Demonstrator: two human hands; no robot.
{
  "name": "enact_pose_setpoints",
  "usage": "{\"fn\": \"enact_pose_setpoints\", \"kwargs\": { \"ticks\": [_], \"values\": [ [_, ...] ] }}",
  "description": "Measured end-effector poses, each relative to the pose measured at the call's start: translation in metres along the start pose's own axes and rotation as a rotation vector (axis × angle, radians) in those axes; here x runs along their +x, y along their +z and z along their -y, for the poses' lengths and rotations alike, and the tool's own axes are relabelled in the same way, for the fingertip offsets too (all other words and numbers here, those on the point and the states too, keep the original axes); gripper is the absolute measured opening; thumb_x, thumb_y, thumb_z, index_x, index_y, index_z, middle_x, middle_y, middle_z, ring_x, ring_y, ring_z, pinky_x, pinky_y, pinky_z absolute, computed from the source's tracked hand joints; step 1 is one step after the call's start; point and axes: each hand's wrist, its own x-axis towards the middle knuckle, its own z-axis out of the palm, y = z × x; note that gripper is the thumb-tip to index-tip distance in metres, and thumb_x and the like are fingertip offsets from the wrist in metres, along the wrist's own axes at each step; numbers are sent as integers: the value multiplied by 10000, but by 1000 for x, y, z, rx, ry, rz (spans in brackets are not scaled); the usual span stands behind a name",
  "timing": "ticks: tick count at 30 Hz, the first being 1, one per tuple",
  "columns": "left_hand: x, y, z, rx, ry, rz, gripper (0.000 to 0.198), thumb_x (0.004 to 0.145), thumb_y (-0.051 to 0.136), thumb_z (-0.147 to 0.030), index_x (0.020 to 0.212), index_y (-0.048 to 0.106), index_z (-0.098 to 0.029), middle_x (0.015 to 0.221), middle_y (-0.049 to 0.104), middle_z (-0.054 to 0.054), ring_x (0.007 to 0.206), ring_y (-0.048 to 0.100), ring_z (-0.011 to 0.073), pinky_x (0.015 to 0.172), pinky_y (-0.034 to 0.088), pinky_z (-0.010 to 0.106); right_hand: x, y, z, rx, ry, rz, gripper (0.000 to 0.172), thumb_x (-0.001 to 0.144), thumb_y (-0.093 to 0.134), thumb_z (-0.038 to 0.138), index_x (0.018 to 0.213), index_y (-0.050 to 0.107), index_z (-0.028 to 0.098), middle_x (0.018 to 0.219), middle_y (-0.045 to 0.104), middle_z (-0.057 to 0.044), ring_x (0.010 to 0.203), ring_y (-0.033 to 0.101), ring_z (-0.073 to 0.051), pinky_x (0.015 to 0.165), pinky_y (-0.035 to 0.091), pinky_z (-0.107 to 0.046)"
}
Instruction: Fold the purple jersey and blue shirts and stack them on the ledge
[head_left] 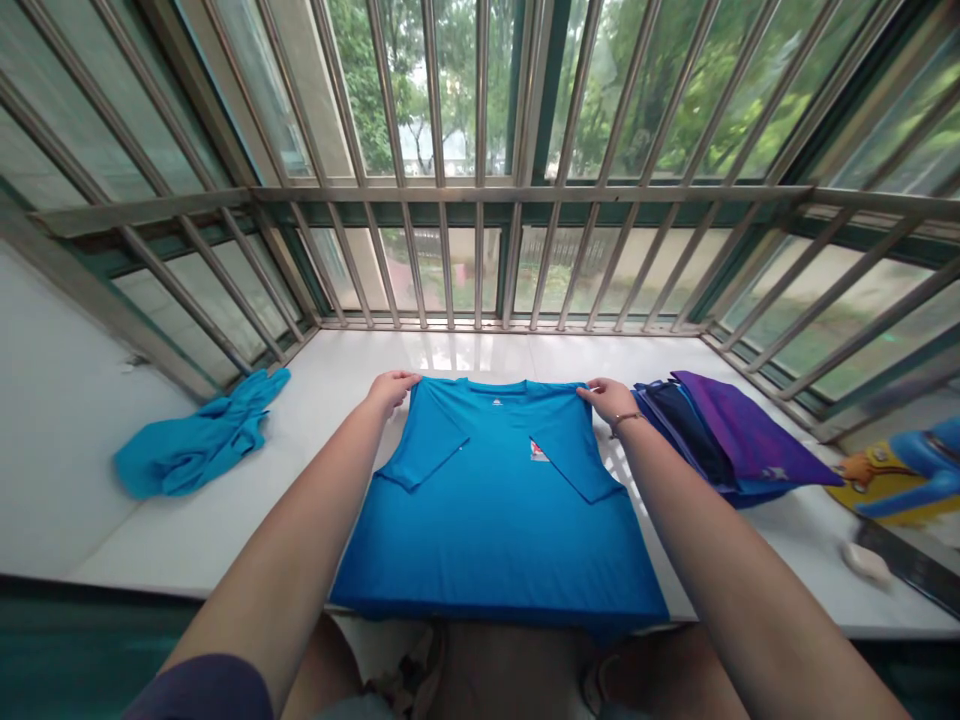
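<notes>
A bright blue T-shirt [495,520] lies flat on the white tiled sill [337,370], face down, with both sleeves folded inward over its back and a small white-and-red label showing near the middle. My left hand [391,392] pinches the shirt's shoulder edge near the collar. My right hand [607,400], with a bracelet at the wrist, holds the opposite shoulder edge. The shirt's lower end hangs slightly over the sill's near edge.
A crumpled blue garment [195,440] lies left of the shirt. A folded stack of purple and navy clothes [720,435] sits right of it. Beyond that are a colourful blue-and-yellow object [900,470] and a small white lump [866,563]. Metal window bars [480,190] border the sill's far side.
</notes>
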Motion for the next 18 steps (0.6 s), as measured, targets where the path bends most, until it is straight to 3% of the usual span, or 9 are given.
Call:
{"fn": "enact_pose_setpoints", "kwargs": {
  "ticks": [4,7,10,13,16,18],
  "values": [
    [-50,-35,4,-171,155,49,651,689,856,-723,1037,715,-191,940,819,100,800,741,209,692,547,290,-52,-38,-9,96,-182,-63,430,948,703,554,1139,783,177,878,774,-69,825,721,-229,747,546,-305],
    [-112,-66,33,-196,262,103,669,668,874,-758,1021,715,-213,944,838,111,889,787,291,780,611,385,-121,-59,-32,176,-364,-108,498,960,632,701,1057,770,232,874,756,-68,814,715,-247,765,583,-347],
    [-179,-92,72,18,226,210,516,739,819,-729,966,769,-269,897,830,67,888,778,296,846,635,432,-195,-64,-64,121,-459,-10,383,992,612,663,1019,765,314,977,775,-77,891,738,-269,810,615,-378],
    [-229,-109,103,188,209,377,361,789,774,-650,943,828,-328,1119,839,61,1082,767,325,977,628,451,-248,-57,-94,79,-548,207,250,1006,636,580,1049,785,385,1066,792,-70,976,759,-279,870,633,-392],
    [-250,-116,114,264,230,401,310,839,719,-592,1000,843,-357,1286,804,41,1198,737,328,1018,618,435,-269,-51,-114,41,-540,339,241,990,680,577,1124,796,413,1119,799,-71,1004,770,-287,886,640,-397],
    [-247,-116,112,315,241,329,323,874,675,-579,1044,835,-357,1237,814,36,1139,754,315,958,634,413,-268,-49,-117,29,-493,284,293,995,656,612,1116,797,385,1105,803,-84,982,774,-298,881,639,-413]
  ]
}}
